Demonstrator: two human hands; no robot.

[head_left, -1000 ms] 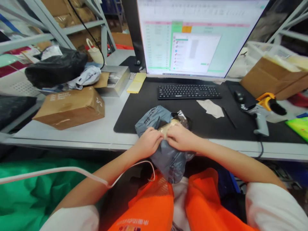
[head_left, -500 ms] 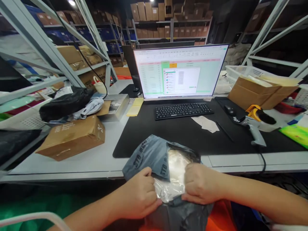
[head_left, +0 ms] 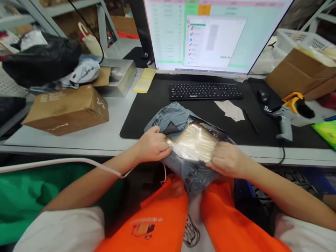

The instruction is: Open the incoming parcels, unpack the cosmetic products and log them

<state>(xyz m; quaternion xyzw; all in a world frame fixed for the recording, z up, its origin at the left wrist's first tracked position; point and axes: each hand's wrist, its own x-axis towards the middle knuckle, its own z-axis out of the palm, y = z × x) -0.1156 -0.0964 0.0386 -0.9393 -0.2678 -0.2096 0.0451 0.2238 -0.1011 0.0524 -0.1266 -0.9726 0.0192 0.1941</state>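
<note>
A grey plastic mailer bag [head_left: 173, 120] lies at the desk's front edge, torn open over a clear-wrapped, pale beige item [head_left: 195, 145]. My left hand [head_left: 153, 147] is closed on the bag's left flap, pinching it beside the wrapped item. On the other side, my right hand [head_left: 228, 159] is closed on the right edge of the clear wrap and the grey bag beneath it. The bag's lower part hangs over the desk edge toward my orange vest.
A keyboard [head_left: 204, 91] and a monitor [head_left: 212, 35] stand behind the bag on a black mat [head_left: 147, 108]. A brown cardboard box [head_left: 65, 110] sits at the left, a barcode scanner [head_left: 285, 117] and mouse [head_left: 262, 95] at the right, yellow notes [head_left: 144, 80] near the monitor.
The view tipped up and then back down. My hands moved apart, spreading the grey bag open, so more of the clear-wrapped item shows now than a second ago.
</note>
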